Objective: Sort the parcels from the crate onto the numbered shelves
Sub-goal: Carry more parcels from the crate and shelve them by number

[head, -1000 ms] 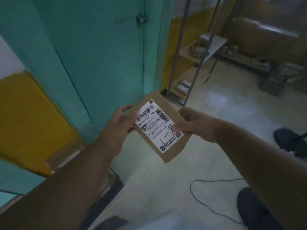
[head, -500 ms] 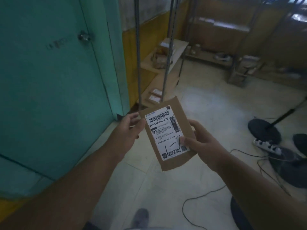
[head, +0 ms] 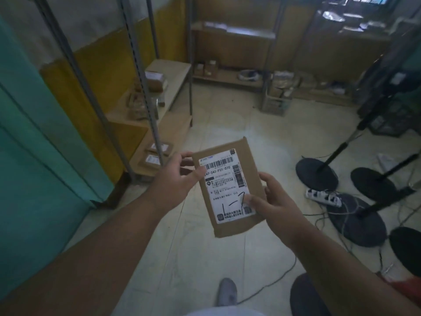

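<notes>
A person holds a flat cardboard parcel (head: pixel 230 187) out over the pale tiled floor (head: pixel 216 115), its white label (head: pixel 225 185) (hand-marked "1-7") facing up. The left hand (head: pixel 175 179) pinches the upper left edge; the right hand (head: pixel 271 204) grips the lower right, thumb on the label. Since half a second ago the view has turned right, bringing the metal shelves (head: pixel 157 94) closer and the teal door (head: pixel 34 137) further aside.

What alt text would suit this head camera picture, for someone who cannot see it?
Two hands, left hand and right hand, hold a flat brown parcel with a white label marked "1-7" above a pale floor. Metal shelves holding parcels stand ahead.
</notes>
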Available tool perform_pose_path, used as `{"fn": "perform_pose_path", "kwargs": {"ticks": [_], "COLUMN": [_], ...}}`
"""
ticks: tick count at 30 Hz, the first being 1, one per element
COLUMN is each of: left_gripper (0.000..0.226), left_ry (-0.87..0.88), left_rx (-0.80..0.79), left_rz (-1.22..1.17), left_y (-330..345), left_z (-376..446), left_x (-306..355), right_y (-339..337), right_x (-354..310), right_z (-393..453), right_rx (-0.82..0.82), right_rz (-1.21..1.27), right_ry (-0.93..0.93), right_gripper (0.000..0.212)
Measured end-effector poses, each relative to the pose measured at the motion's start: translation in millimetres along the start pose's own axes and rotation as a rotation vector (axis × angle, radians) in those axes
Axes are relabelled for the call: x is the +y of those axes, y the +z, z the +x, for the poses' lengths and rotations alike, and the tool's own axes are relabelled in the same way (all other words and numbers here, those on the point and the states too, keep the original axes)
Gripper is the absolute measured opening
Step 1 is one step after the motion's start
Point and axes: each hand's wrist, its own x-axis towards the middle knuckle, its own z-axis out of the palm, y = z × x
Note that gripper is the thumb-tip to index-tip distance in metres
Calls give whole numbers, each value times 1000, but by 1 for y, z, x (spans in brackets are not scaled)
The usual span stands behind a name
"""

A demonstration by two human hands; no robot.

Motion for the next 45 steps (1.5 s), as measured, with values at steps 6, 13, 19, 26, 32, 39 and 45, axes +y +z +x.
{"fn": "perform_pose_path", "kwargs": {"ticks": [6,13,19,26,32,39,45], "left_gripper": [61,43,42,41,61,69,50], "left_ry": [-90,-100,6,88,-4,-164,-228], "left_rx": [88,153,41,-21,38,334,533], "left_rz": [-23,1,62,108,118,47,105], "left_y": [10,10,29,94,117,74,13], "left_z": [114,273,417,584,701,780,847], "left_x": [21,22,66,95,105,102,76], "right_y": [-58,-76,-139,-239,-311,-289,-230], "right_x": [-39,-57,-98,-104,-117,-158,-179], "right_z": [129,300,405,531,676,834,947], "right_rx": [-80,-67,32,114,-3,-261,-407], "right_rz": [-7,17,33,46,48,11,-42], "right_ry": [-4,-31,-27,-47,-49,-80,-88], "right_gripper": [70,68,72,76,75,73,65]}}
